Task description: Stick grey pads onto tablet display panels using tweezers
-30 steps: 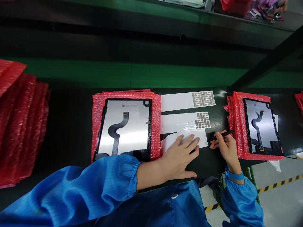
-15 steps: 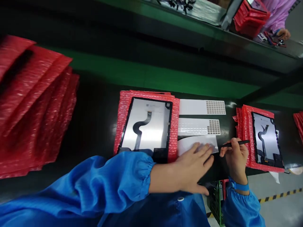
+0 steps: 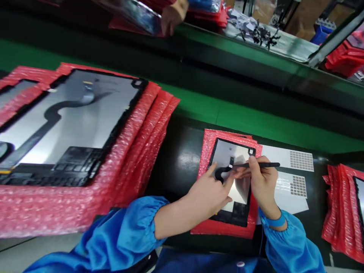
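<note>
A display panel (image 3: pixel 223 148) with a silvery back and black frame lies on red bubble-wrap bags (image 3: pixel 206 151). Across it runs a curved black flex cable (image 3: pixel 219 173). My left hand (image 3: pixel 209 193) rests over the panel, index finger and thumb spread on either side of the cable. My right hand (image 3: pixel 263 184) grips black tweezers (image 3: pixel 270 165), whose tips point left at a small white piece (image 3: pixel 229 166) by the cable's upper end. Whether the tips pinch that piece is too small to tell. White sticker sheets (image 3: pixel 284 184) with grids of small squares lie to the right.
At left, a larger panel (image 3: pixel 93 125) tops a thick stack of red bubble-wrap bags (image 3: pixel 139 151). Another bagged stack (image 3: pixel 338 204) stands at the right edge. Beyond the dark ledge, a co-worker's hand (image 3: pixel 173 17) is near wrapped items, and black strips (image 3: pixel 258 34) lie in a pile.
My left hand has gone from the white sheet onto the panel. The right hand brought the tweezers left, over the panel. The view has shifted left, and panels now show on the left stack.
</note>
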Demonstrator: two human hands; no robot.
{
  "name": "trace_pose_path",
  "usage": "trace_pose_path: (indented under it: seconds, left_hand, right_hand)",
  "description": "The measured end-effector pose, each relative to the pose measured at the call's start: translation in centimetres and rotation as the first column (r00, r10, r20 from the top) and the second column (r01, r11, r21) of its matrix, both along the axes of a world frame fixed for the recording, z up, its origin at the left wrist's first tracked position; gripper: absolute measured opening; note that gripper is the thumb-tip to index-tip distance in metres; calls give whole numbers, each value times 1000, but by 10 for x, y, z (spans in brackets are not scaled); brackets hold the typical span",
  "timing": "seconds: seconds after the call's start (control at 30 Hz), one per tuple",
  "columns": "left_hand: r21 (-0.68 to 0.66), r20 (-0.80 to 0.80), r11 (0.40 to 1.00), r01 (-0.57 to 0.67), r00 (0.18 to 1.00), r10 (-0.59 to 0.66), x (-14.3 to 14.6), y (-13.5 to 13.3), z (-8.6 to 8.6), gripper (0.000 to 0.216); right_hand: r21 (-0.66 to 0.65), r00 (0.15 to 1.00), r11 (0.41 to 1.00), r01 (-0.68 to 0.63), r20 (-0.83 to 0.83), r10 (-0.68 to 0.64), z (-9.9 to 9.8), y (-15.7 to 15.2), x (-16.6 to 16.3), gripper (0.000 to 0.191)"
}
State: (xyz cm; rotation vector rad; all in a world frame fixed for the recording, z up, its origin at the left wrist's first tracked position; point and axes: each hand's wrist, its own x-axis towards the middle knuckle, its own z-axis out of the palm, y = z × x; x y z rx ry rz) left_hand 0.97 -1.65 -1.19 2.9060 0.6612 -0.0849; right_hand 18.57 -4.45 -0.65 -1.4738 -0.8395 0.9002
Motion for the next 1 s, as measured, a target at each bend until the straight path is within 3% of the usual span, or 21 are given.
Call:
trace_pose_path:
  seconds: [0.13, 0.27, 0.47, 1.0]
  left_hand:
    - [-74, 46, 997, -3, 999, 6, 3, 5, 2, 79]
    - [-106, 33, 994, -18, 999, 22, 4, 2, 1, 77]
    - [-140, 31, 990, 3, 1000, 1, 5, 5, 4, 50]
    - [-114, 68, 993, -5, 998, 13, 4, 8, 8, 40]
  right_hand:
    - [-58, 998, 997, -53, 29, 55, -7, 30, -23, 42]
    - [-101, 994, 992, -78, 65, 85, -14, 42, -27, 40]
    - [-123, 985, 984, -127, 101, 140, -16, 41, -28, 37]
    - [-138, 987, 987, -87, 123, 104, -15, 40, -31, 36]
